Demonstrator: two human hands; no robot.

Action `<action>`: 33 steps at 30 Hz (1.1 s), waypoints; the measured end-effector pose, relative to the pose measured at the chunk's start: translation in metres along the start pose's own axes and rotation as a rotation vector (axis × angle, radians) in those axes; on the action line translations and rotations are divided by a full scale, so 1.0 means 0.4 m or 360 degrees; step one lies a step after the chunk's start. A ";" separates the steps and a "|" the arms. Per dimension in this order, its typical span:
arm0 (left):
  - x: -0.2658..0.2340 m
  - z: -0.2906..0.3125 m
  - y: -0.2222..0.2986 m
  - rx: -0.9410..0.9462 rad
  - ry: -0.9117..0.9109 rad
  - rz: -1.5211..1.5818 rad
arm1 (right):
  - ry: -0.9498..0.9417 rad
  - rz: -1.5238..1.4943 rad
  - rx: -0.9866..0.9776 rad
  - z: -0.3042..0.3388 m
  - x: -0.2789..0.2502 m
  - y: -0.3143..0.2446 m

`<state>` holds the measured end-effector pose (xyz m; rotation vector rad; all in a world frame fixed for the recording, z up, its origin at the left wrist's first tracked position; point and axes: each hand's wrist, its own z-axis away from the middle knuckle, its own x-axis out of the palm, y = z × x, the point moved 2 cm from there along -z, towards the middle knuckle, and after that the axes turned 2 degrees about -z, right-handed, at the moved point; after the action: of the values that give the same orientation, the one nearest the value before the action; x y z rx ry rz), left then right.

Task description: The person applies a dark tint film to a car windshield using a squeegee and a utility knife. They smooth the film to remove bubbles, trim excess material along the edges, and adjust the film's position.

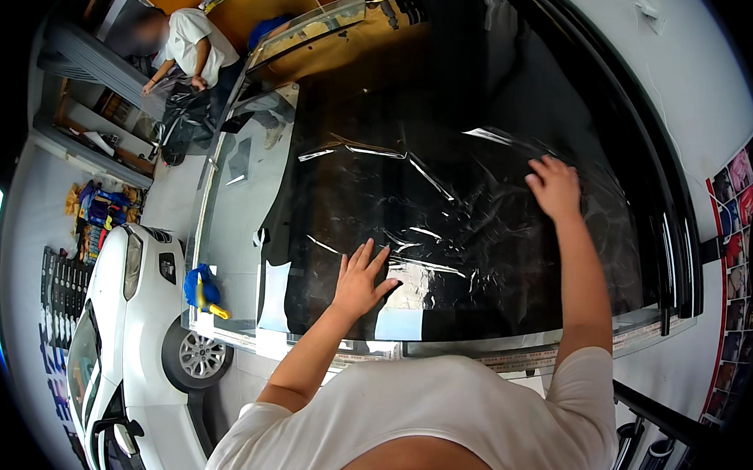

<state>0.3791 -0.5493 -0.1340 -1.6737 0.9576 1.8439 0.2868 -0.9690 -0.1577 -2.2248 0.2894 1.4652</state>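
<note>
A large sheet of dark tint film [445, 196] lies creased over a big glass cutting table [234, 220]. My left hand [359, 278] rests flat on the film near its front edge, fingers spread. My right hand [553, 186] presses on the film farther back and to the right, fingers apart. Neither hand holds anything. Shiny wrinkles in the film run between the two hands.
A blue and yellow spray bottle [202, 292] lies at the table's front left corner. A white car [129, 325] stands at lower left. Another person in a white shirt [196, 46] works at the far left end. A black rail [662, 420] is at lower right.
</note>
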 end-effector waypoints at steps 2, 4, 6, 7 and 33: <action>-0.011 0.047 -0.038 -0.0082 -0.0057 -0.0041 | -0.0005 0.0190 0.0401 -0.020 -0.020 0.120; -0.030 0.106 -0.076 -0.0166 -0.0071 -0.0064 | 0.0086 0.0367 0.0941 -0.009 -0.038 0.195; -0.036 0.153 -0.104 -0.0202 0.0096 -0.0043 | 0.0154 0.0462 0.0853 -0.004 -0.019 0.199; -0.026 0.167 -0.115 -0.0233 0.0116 -0.0005 | 0.0177 0.0507 0.0784 -0.004 -0.028 0.161; 0.022 -0.020 0.058 0.0339 0.0136 0.0096 | -0.0388 -0.0505 -0.0650 0.339 -0.047 -0.482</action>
<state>0.3658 -0.5712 -0.1386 -1.6194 1.2068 1.6533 0.2486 -0.7367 -0.1353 -2.2204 -0.4598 1.7015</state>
